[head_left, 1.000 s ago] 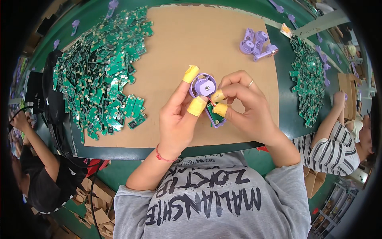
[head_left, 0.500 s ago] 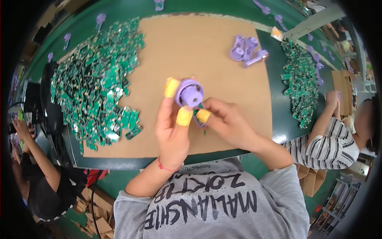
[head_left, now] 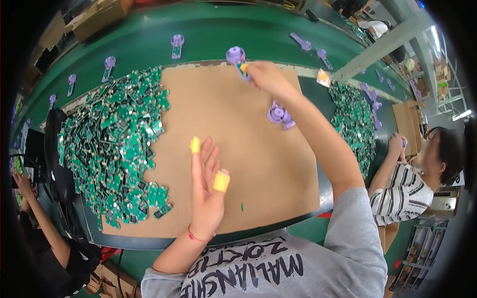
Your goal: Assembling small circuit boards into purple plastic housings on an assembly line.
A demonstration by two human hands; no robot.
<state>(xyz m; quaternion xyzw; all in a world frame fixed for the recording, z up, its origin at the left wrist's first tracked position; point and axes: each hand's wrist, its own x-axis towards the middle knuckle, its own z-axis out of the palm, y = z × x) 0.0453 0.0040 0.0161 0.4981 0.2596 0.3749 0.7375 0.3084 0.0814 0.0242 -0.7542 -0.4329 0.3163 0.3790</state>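
My right hand (head_left: 268, 79) reaches out to the far edge of the cardboard sheet (head_left: 223, 119). Its fingers are closed on the handle end of a purple plastic housing (head_left: 235, 54) with a round head and a bit of green circuit board showing by the fingertips. The round head overhangs the green belt beyond the sheet. Over the near middle of the cardboard, my left hand (head_left: 207, 181) is open and holds nothing, its fingers apart. Yellow tape wraps its thumb and a finger. A few more purple housings (head_left: 279, 116) lie beneath my right forearm.
A heap of green circuit boards (head_left: 114, 149) covers the left side; another pile (head_left: 354, 124) lies at the right. Along the green belt (head_left: 213, 30) sit several purple housings (head_left: 177, 45). A pale post (head_left: 377, 47) rises at far right. People sit on both sides.
My right hand has carried the purple housing from the middle out to the far edge. My left hand has let go of it and opened. The view has shifted.
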